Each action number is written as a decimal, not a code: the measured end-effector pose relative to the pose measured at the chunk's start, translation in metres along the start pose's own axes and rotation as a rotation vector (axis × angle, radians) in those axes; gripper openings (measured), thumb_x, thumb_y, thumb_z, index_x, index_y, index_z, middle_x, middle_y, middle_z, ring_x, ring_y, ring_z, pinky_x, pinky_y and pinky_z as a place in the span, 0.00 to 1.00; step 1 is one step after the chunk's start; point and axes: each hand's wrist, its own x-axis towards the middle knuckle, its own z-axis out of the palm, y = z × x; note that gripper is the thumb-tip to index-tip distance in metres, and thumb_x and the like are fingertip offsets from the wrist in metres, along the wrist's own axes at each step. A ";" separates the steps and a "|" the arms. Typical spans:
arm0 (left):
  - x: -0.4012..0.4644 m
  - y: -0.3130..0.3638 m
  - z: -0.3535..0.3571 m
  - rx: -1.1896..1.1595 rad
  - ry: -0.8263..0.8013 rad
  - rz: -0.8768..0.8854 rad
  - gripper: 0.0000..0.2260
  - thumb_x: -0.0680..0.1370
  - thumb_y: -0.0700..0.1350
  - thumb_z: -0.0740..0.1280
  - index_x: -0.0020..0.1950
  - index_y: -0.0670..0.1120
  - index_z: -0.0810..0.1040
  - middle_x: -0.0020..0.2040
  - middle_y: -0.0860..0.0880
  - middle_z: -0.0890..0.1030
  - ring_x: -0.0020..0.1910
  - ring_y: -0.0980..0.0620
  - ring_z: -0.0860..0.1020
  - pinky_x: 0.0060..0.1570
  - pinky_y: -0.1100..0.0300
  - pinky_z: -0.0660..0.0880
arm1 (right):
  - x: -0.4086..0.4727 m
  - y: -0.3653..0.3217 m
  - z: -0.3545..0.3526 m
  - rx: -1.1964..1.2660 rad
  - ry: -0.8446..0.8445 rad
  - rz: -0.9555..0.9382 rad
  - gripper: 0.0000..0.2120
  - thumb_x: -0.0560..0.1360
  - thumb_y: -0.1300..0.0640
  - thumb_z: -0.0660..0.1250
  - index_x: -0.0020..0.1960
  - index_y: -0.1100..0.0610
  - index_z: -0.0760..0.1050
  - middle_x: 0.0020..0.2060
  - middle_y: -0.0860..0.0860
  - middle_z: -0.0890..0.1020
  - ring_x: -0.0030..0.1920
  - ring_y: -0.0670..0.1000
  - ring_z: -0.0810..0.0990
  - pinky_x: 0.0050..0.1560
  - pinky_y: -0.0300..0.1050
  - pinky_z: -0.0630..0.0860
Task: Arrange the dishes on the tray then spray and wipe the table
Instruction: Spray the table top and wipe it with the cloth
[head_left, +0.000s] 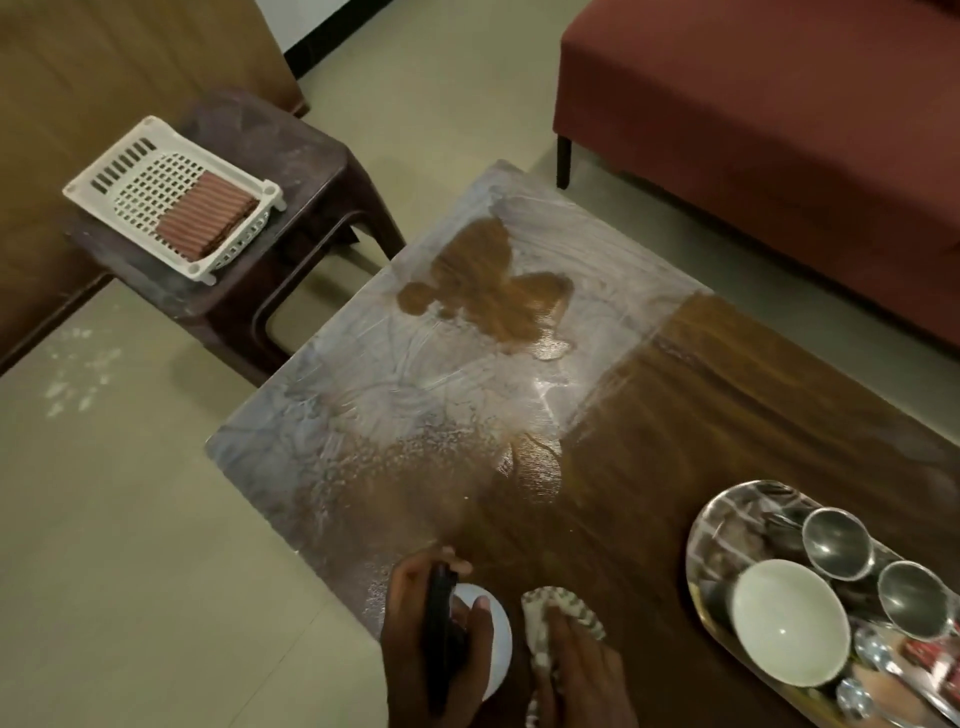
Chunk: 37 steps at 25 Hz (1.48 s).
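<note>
Floor tiles (130, 545) of a pale olive tone fill the left, with a few whitish smears on them near a brown wooden panel (78, 78). Beside that stands a dark plastic stool (291, 171) carrying a white perforated basket (156, 176) with a ribbed brown block (208, 215) in it. Next comes the wooden bench (727, 395): its far half is coated in streaky white film with bare brown patches, its near half is dark and wet-looking. At the near edge the left hand (436, 644) grips a white spray bottle (493, 639), fingers curled round its dark trigger. Just beside it the right hand (582, 670) presses a patterned cloth (566, 608) onto the bench, fingers fairly straight. Farther right a steel tray (727, 525) holds a white bowl (789, 623), two steel cups (836, 543) and spoons. A maroon sofa (779, 130) stands behind the bench.
</note>
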 end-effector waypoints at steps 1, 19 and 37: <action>-0.049 -0.019 0.009 -0.024 -0.044 -0.088 0.13 0.68 0.50 0.68 0.52 0.51 0.78 0.52 0.58 0.81 0.44 0.64 0.82 0.45 0.73 0.75 | 0.004 0.002 0.000 0.040 0.024 0.033 0.27 0.82 0.43 0.48 0.57 0.58 0.81 0.52 0.57 0.84 0.47 0.54 0.74 0.51 0.45 0.69; -0.006 -0.061 -0.083 -0.029 0.070 -0.611 0.08 0.70 0.44 0.77 0.39 0.54 0.78 0.35 0.55 0.81 0.34 0.60 0.77 0.35 0.74 0.68 | 0.117 -0.076 0.009 -0.089 -0.227 -0.074 0.24 0.73 0.64 0.72 0.68 0.56 0.75 0.62 0.53 0.80 0.58 0.53 0.70 0.46 0.51 0.80; 0.022 -0.078 -0.120 -0.128 0.040 -0.801 0.11 0.67 0.51 0.79 0.33 0.47 0.81 0.27 0.52 0.81 0.33 0.50 0.82 0.49 0.54 0.80 | 0.147 -0.206 0.069 -0.066 -0.458 -0.794 0.25 0.69 0.55 0.74 0.65 0.52 0.74 0.56 0.47 0.77 0.48 0.51 0.71 0.35 0.40 0.73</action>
